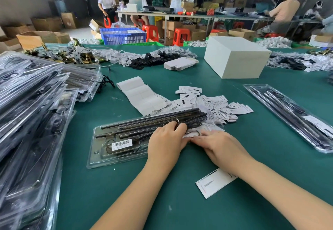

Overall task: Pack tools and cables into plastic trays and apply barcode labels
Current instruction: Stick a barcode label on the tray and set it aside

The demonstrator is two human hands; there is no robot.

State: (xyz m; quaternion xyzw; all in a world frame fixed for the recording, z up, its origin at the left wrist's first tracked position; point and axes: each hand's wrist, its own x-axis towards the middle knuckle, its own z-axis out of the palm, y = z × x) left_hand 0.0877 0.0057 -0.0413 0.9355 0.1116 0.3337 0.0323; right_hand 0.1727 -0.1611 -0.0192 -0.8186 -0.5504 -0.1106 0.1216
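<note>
We see a clear, glossy plastic tray on green felt table, holding black rods. Left hand grips a thin cable; right hand presses flat, fingers straight. Paper cards behind.

Your green table carries a clear tray. Left of it lie stacked trays; behind it, label strip and paper cards; farther back, a white box, perhaps cardboard.

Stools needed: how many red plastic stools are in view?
4 clear red plastic stools: one under the seated person, one beside it, two near the blue crate; others possibly hidden.
</note>
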